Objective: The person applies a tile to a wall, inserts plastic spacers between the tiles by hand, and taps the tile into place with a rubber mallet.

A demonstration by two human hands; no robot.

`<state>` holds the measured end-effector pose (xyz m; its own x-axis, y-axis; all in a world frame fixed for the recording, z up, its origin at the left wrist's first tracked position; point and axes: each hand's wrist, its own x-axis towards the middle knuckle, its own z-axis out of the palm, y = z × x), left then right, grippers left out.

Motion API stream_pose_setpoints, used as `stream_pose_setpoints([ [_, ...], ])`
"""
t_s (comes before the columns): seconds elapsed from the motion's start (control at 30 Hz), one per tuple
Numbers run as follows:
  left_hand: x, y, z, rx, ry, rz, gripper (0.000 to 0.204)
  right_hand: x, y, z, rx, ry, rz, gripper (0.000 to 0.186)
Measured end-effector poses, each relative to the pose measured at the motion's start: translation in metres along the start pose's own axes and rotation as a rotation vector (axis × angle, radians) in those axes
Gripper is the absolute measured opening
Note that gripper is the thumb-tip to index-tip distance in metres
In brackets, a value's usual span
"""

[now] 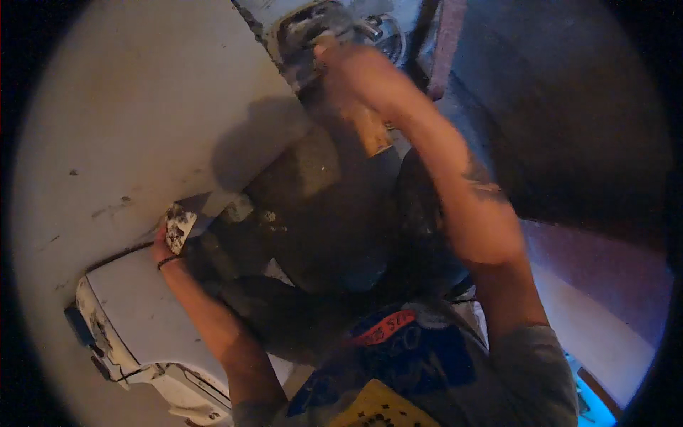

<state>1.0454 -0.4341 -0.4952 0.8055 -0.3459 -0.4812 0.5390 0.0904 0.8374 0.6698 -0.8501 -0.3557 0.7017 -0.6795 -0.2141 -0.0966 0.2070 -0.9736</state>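
Note:
At the top centre is my right hand [356, 71], blurred by motion, with its fingers closed. A yellowish-brown wooden piece [373, 134] sticks out below it toward me; its other end is hidden by the hand. Just beyond the fingers lies a round grey container [398, 32], smeared dark inside. Down at the left, my left hand [163, 245] is closed around the edge of a small pale flat piece [178, 228] smeared with dark stuff. That hand is low beside the pale wall, and part of it is hidden behind the piece.
My bent knees in dark trousers [320, 171] fill the middle. A large pale wall or panel [142, 107] with dark specks stands at the left. Near my left forearm sits a white boxy object [156, 306] with dirty edges. A reddish-brown board [448, 50] rises at the upper right.

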Motion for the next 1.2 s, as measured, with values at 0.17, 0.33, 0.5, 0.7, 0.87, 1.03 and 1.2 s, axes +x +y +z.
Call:
stream_pose_setpoints([
  [0.17, -0.014, -0.001, 0.01, -0.027, 0.068, 0.018, 0.034, 0.012, -0.002, 0.004, 0.168, -0.034, -0.023, 0.03],
  [0.33, -0.012, -0.01, 0.001, -0.153, -0.193, -0.01, 0.043, 0.013, 0.011, 0.037, 0.075, -0.099, -0.159, 0.042],
  [0.5, 0.0, -0.017, -0.01, 0.236, -0.092, 0.208, 0.04, 0.023, -0.006, 0.076, -0.023, -0.076, -0.18, 0.044],
  [0.7, -0.012, -0.018, 0.009, -0.249, -0.097, 0.045, 0.045, 0.011, -0.024, 0.072, 0.194, 0.069, -0.029, 0.03],
  [0.87, -0.018, -0.018, 0.013, -0.157, -0.086, 0.128, 0.042, 0.016, -0.022, 0.072, 0.177, 0.046, -0.029, 0.032],
  [1.03, -0.012, -0.019, 0.01, -0.236, -0.177, 0.072, 0.041, 0.025, -0.012, 0.069, 0.102, -0.035, -0.044, 0.035],
  [1.2, -0.011, -0.017, 0.011, -0.232, -0.061, -0.038, 0.041, 0.019, 0.009, 0.067, 0.14, -0.06, -0.079, 0.036],
])
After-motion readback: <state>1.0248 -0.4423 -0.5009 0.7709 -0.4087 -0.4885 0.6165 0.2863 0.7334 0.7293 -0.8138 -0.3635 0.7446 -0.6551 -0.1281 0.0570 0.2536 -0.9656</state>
